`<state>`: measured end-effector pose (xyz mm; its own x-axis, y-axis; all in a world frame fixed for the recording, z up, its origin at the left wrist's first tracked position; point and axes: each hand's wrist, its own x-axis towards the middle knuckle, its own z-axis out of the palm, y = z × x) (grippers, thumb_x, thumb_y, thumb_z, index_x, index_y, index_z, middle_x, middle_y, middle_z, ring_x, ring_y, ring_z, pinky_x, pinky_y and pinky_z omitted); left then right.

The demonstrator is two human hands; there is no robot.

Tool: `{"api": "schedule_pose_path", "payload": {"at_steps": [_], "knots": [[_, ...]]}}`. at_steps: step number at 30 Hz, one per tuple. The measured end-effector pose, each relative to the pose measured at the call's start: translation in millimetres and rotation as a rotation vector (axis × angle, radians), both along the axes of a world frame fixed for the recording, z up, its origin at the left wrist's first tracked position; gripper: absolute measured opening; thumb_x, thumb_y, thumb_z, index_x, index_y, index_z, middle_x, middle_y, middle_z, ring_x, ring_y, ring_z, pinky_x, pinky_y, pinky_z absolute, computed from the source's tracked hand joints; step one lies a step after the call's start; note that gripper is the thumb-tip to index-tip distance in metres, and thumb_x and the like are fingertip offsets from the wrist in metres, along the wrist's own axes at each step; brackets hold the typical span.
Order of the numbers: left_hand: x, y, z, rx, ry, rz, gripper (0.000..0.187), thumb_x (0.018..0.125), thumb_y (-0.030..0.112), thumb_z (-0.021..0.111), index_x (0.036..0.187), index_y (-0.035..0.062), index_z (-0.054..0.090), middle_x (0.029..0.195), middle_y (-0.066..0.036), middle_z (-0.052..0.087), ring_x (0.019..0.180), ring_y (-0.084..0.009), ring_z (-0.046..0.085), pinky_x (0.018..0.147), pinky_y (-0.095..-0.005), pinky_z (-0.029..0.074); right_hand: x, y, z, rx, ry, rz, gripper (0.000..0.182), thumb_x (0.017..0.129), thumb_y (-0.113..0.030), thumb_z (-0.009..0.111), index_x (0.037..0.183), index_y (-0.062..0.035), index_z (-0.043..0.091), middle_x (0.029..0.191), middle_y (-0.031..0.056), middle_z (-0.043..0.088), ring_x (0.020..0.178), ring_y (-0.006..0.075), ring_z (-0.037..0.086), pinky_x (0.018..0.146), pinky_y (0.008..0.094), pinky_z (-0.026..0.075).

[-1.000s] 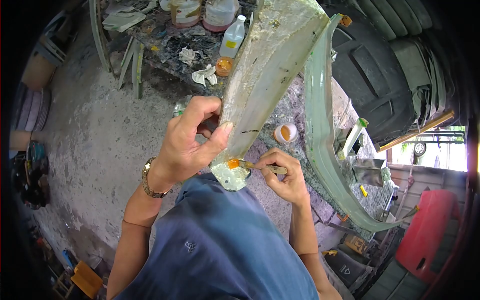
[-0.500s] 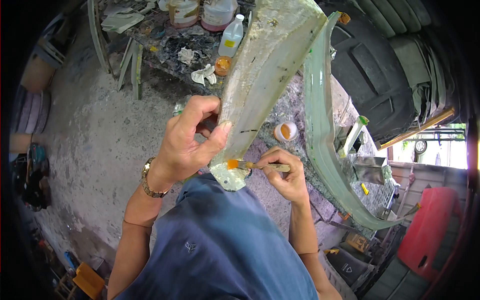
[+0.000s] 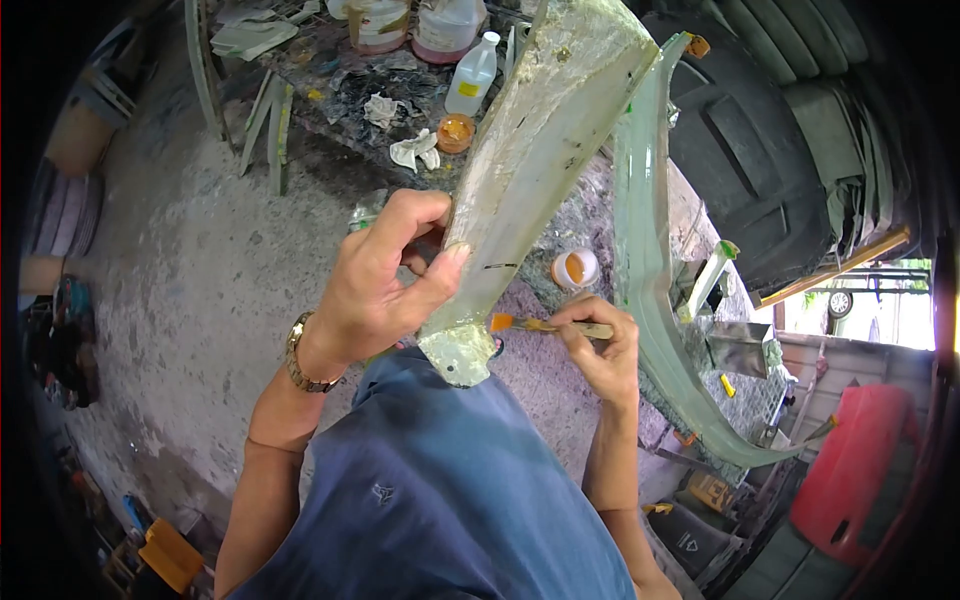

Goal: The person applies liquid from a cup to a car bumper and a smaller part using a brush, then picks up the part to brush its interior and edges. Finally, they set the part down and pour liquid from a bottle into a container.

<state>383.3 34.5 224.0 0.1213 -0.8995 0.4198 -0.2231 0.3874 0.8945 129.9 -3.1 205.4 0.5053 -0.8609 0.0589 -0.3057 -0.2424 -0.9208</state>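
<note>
My left hand [image 3: 385, 280] grips the edge of a long, pale, translucent fiberglass panel [image 3: 545, 165], thumb on its face and fingers behind. The panel slants up and away to the right, its rough whitish lower end [image 3: 458, 355] close to my lap. In my right hand [image 3: 605, 345] is a paintbrush [image 3: 550, 325], pinched by its wooden handle. Its orange-coated bristles point left, just beside the panel's right edge near the lower end. Beyond the brush, a small white cup [image 3: 575, 268] with orange liquid stands on the stained work surface.
A long green moulded strip [image 3: 640, 230] curves down the right side. At the back are a clear bottle [image 3: 472, 75], an orange-filled tub [image 3: 455, 132], crumpled white cloth [image 3: 415, 150] and large jugs [image 3: 448, 28]. A red panel [image 3: 855, 470] leans at far right.
The brush has moved right with my right hand, its bristles leaving the panel's lower end for its right edge. My left hand keeps its hold on the panel.
</note>
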Motion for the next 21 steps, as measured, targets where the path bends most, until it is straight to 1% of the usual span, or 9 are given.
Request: {"api": "schedule_pose_path", "payload": {"at_steps": [2, 7, 11, 14, 15, 16, 18, 19, 21], "knots": [[2, 1, 1, 0.005, -0.011, 0.002, 0.025, 0.085, 0.004, 0.062, 0.106, -0.0001, 0.050, 0.084, -0.005, 0.057, 0.069, -0.0053, 0.052, 0.056, -0.0213, 0.046, -3, 3, 2, 0.083, -0.178, -0.007, 0.011, 0.072, 0.004, 0.056, 0.081, 0.0026, 0.063, 0.075, 0.0086, 0.064, 0.065, 0.0125, 0.058, 0.060, 0.0259, 0.045], [-1, 1, 2, 0.024, 0.006, -0.010, 0.025, 0.085, 0.004, 0.062, 0.106, -0.0011, 0.050, 0.084, -0.005, 0.057, 0.069, -0.0046, 0.052, 0.056, -0.0209, 0.045, 19, 14, -3, 0.211, -0.302, 0.039, 0.006, 0.081, 0.001, 0.059, 0.084, 0.0019, 0.064, 0.074, 0.0071, 0.064, 0.064, 0.0101, 0.059, 0.056, 0.0227, 0.044], [-4, -2, 0, 0.014, 0.048, -0.028, 0.026, 0.086, 0.003, 0.061, 0.108, -0.0023, 0.048, 0.083, -0.005, 0.058, 0.069, -0.0051, 0.052, 0.057, -0.0203, 0.047, 21, 16, -21, 0.241, -0.126, 0.017, 0.007, 0.082, -0.004, 0.064, 0.086, 0.0026, 0.064, 0.074, 0.0055, 0.064, 0.064, 0.0070, 0.059, 0.054, 0.0232, 0.046], [-2, -7, -1, 0.029, 0.045, -0.052, 0.024, 0.087, 0.002, 0.058, 0.108, -0.0022, 0.047, 0.085, -0.005, 0.058, 0.071, -0.0057, 0.053, 0.057, -0.0196, 0.047, 22, 15, -6, 0.102, -0.018, 0.040, 0.008, 0.084, -0.005, 0.063, 0.088, 0.0022, 0.064, 0.074, 0.0065, 0.064, 0.062, 0.0097, 0.060, 0.056, 0.0257, 0.047], [-1, -10, -4, 0.071, 0.069, -0.047, 0.024, 0.088, 0.002, 0.058, 0.108, -0.0019, 0.047, 0.086, -0.005, 0.058, 0.072, -0.0058, 0.054, 0.057, -0.0195, 0.047, 22, 15, 0, 0.060, 0.017, 0.060, 0.010, 0.085, -0.007, 0.064, 0.090, 0.0010, 0.064, 0.074, 0.0087, 0.063, 0.061, 0.0151, 0.060, 0.056, 0.0287, 0.047], [-1, -13, -6, 0.116, 0.092, -0.038, 0.023, 0.088, 0.002, 0.057, 0.108, -0.0016, 0.047, 0.088, -0.005, 0.059, 0.072, -0.0059, 0.054, 0.057, -0.0194, 0.047, 23, 14, 4, 0.051, 0.004, 0.043, 0.010, 0.085, -0.007, 0.064, 0.090, 0.0010, 0.064, 0.074, 0.0087, 0.063, 0.061, 0.0151, 0.060, 0.056, 0.0287, 0.047], [0, -20, -8, 0.150, 0.091, -0.067, 0.022, 0.088, 0.002, 0.057, 0.108, -0.0009, 0.047, 0.090, -0.005, 0.059, 0.075, -0.0050, 0.054, 0.058, -0.0192, 0.047, 24, 10, 11, -0.127, 0.092, 0.149, 0.009, 0.084, -0.006, 0.066, 0.090, 0.0002, 0.065, 0.076, 0.0073, 0.065, 0.061, 0.0115, 0.059, 0.057, 0.0258, 0.047], [0, -25, -14, 0.171, 0.116, -0.085, 0.022, 0.088, 0.003, 0.057, 0.108, -0.0007, 0.047, 0.090, -0.004, 0.059, 0.075, -0.0044, 0.053, 0.058, -0.0189, 0.046, 25, 7, 14, -0.125, 0.083, 0.138, 0.009, 0.084, -0.006, 0.066, 0.090, 0.0002, 0.065, 0.076, 0.0073, 0.065, 0.061, 0.0115, 0.059, 0.057, 0.0258, 0.047], [-1, -30, -21, 0.204, 0.135, -0.104, 0.022, 0.088, 0.004, 0.057, 0.108, -0.0005, 0.048, 0.089, -0.004, 0.059, 0.075, -0.0038, 0.053, 0.058, -0.0186, 0.045, 27, 0, 20, -0.273, 0.026, 0.121, 0.012, 0.082, -0.008, 0.067, 0.091, -0.0001, 0.064, 0.077, 0.0104, 0.062, 0.061, 0.0222, 0.060, 0.056, 0.0329, 0.048]]}}
